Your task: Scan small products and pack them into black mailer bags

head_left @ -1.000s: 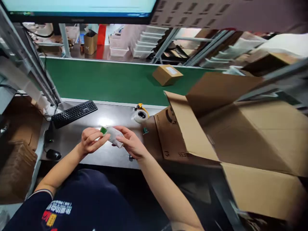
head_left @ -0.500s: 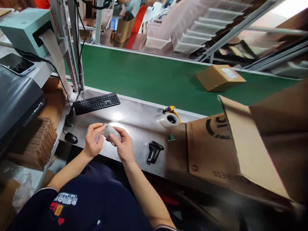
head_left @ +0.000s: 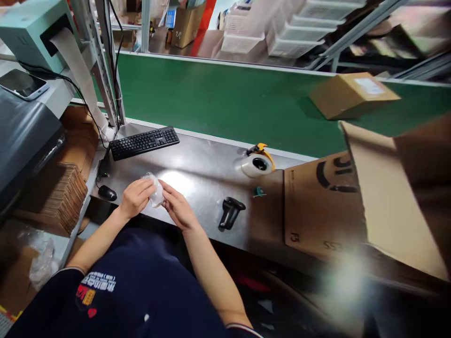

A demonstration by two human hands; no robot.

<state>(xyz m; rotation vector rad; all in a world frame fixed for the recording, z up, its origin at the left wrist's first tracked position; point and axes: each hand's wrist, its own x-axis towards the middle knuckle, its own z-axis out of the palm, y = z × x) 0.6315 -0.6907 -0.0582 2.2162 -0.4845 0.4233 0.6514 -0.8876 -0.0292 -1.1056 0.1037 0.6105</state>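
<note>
Small translucent white packet [head_left: 156,191] was up in both hands, over the front edge of the metal bench [head_left: 197,162]. Left hand [head_left: 136,196] had its fingers closed on the packet's left side. Right hand [head_left: 179,207] was half curled, fingertips against the other side; couldn't tell whether it pinched or only steadied. Contents hidden by the wrapping and fingers.

Progress, my judgement: handling was underway, not finished. Done: packet picked up, some wrapping on it. Left open: packet not put down, not released by the left hand. Couldn't tell if the wrapping was being closed, opened or just checked.

Black handheld scanner [head_left: 230,212] lay on the bench, to the right of the hands, nobody holding it. Tape roll [head_left: 256,165] sat beyond it, small green piece [head_left: 260,191] between tape and scanner, off to the right. Big carton [head_left: 319,206] stood at the right with a flap sticking out; inside not readable. Keyboard [head_left: 144,142] and mouse [head_left: 107,193] were on the left. Smaller labelled box [head_left: 352,96] rested on the green surface [head_left: 211,101] behind, apart from the hands.
</note>
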